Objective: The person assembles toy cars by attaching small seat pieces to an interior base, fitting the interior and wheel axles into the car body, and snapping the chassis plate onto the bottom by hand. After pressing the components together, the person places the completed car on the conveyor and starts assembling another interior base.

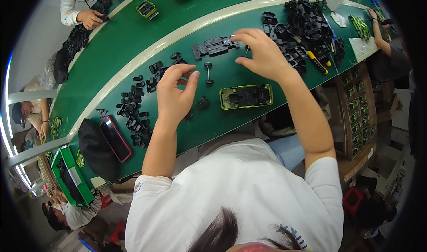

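My left hand hovers over the green table with its fingers bent and the thumb apart from them, nothing between them. Just right of it lies an axle with two small black wheels. Beyond it is a dark toy car chassis. My right hand is at the chassis's right end, slightly blurred, thumb and fingers apart. A thin metal rod shows in that gap; its ends are hard to make out. Nearer me sits a lime-green toy car body with a black inside. Small black parts lie left of it.
Black seat-like parts spread at left, beside a red-edged phone and a black cap. A heap of black parts and a yellow-handled tool are at right. Co-workers sit around; green car bodies stand beyond the pale strip.
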`<act>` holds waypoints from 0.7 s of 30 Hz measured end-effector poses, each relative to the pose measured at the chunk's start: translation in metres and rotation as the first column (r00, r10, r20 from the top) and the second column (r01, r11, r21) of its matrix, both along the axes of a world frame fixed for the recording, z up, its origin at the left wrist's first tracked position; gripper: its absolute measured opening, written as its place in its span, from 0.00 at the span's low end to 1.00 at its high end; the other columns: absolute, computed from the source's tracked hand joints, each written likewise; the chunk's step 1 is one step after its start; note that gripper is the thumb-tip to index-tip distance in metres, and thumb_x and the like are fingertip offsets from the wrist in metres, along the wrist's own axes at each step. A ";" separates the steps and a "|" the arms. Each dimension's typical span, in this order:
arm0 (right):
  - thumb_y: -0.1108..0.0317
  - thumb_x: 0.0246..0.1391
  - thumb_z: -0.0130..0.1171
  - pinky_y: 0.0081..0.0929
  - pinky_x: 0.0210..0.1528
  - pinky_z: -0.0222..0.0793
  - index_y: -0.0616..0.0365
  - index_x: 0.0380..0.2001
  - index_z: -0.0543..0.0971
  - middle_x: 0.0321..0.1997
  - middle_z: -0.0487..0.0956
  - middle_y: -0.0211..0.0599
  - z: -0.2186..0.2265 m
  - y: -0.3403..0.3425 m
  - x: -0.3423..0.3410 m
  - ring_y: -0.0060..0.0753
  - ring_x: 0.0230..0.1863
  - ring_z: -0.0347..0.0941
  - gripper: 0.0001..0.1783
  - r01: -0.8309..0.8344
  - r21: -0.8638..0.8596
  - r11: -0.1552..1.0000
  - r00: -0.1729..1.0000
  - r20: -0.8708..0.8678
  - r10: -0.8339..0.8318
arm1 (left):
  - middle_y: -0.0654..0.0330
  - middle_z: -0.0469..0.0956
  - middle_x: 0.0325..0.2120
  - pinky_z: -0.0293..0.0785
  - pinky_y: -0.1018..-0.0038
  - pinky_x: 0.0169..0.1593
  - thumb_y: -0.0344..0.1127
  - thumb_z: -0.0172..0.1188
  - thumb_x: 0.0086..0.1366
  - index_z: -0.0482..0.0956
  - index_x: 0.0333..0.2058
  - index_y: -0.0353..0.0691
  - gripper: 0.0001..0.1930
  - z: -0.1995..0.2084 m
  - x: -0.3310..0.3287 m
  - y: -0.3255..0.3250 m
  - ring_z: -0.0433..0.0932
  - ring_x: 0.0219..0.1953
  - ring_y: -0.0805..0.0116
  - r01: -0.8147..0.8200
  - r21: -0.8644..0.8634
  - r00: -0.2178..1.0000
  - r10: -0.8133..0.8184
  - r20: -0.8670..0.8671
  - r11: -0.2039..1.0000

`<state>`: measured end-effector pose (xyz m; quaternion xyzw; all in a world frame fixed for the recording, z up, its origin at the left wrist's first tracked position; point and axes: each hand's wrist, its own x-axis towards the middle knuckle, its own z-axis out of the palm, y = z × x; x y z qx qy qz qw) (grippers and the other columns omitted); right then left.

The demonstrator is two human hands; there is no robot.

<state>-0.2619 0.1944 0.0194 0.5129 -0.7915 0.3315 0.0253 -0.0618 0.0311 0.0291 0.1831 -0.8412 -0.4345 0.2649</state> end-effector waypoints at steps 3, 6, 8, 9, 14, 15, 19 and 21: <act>0.69 0.42 0.70 0.41 0.59 0.65 0.51 0.53 0.74 0.56 0.75 0.35 -0.014 -0.035 -0.013 0.42 0.61 0.66 0.31 -0.127 0.151 0.980 0.987 -0.073 0.140 | 0.58 0.80 0.34 0.73 0.78 0.31 0.28 0.64 0.60 0.81 0.36 0.34 0.06 -0.006 -0.006 -0.005 0.78 0.31 0.72 -0.013 -0.011 1.000 0.013 -0.027 1.000; 0.72 0.41 0.71 0.41 0.63 0.64 0.52 0.55 0.73 0.59 0.73 0.38 -0.018 -0.057 -0.016 0.45 0.62 0.66 0.34 -0.168 0.255 0.952 0.983 -0.025 0.180 | 0.59 0.81 0.33 0.71 0.80 0.29 0.27 0.64 0.59 0.82 0.34 0.34 0.05 -0.013 -0.004 -0.006 0.77 0.29 0.73 -0.061 0.046 0.997 0.063 -0.037 0.997; 0.71 0.40 0.71 0.40 0.61 0.66 0.52 0.55 0.73 0.58 0.74 0.37 -0.018 -0.064 -0.022 0.45 0.61 0.67 0.34 -0.170 0.376 0.911 0.985 0.056 0.161 | 0.59 0.81 0.33 0.69 0.81 0.28 0.27 0.64 0.59 0.82 0.34 0.35 0.04 -0.020 -0.004 -0.010 0.76 0.29 0.75 -0.071 0.030 0.995 0.072 -0.063 0.997; 0.69 0.40 0.71 0.39 0.58 0.68 0.53 0.54 0.73 0.54 0.76 0.39 -0.021 -0.068 -0.025 0.45 0.57 0.70 0.33 -0.176 0.370 0.912 0.984 0.056 0.167 | 0.61 0.81 0.33 0.68 0.82 0.28 0.27 0.64 0.60 0.82 0.34 0.35 0.04 -0.021 -0.004 -0.014 0.75 0.29 0.77 -0.075 0.027 0.996 0.076 -0.043 0.997; 0.66 0.41 0.71 0.37 0.53 0.71 0.55 0.52 0.75 0.49 0.78 0.42 -0.007 -0.063 -0.033 0.46 0.51 0.74 0.31 -0.116 0.157 0.981 0.992 -0.036 0.123 | 0.62 0.80 0.33 0.68 0.83 0.28 0.27 0.64 0.61 0.82 0.34 0.35 0.03 -0.027 0.003 -0.012 0.74 0.29 0.78 -0.096 0.111 0.993 0.103 -0.057 0.989; 0.67 0.41 0.70 0.39 0.52 0.70 0.58 0.48 0.75 0.47 0.78 0.45 0.007 -0.060 -0.035 0.49 0.50 0.74 0.27 -0.109 0.232 0.967 0.994 0.019 0.108 | 0.62 0.81 0.33 0.68 0.83 0.28 0.27 0.64 0.61 0.82 0.34 0.35 0.03 -0.029 0.001 -0.012 0.75 0.29 0.78 -0.089 0.080 0.995 0.093 -0.046 0.993; 0.67 0.41 0.69 0.42 0.52 0.69 0.61 0.43 0.77 0.45 0.78 0.48 0.013 -0.052 -0.036 0.54 0.51 0.73 0.23 -0.097 0.391 0.915 0.995 0.032 0.091 | 0.61 0.81 0.34 0.68 0.83 0.28 0.26 0.64 0.60 0.82 0.33 0.35 0.03 -0.027 -0.001 -0.008 0.75 0.30 0.78 -0.050 0.056 0.998 0.052 -0.041 0.997; 0.67 0.41 0.69 0.42 0.52 0.70 0.60 0.43 0.77 0.45 0.78 0.49 0.009 -0.042 -0.035 0.54 0.51 0.72 0.23 -0.111 0.383 0.917 0.994 0.041 0.103 | 0.61 0.81 0.34 0.68 0.83 0.28 0.26 0.64 0.60 0.82 0.33 0.35 0.03 -0.027 -0.003 -0.006 0.75 0.30 0.78 -0.034 0.050 0.998 0.037 -0.059 0.998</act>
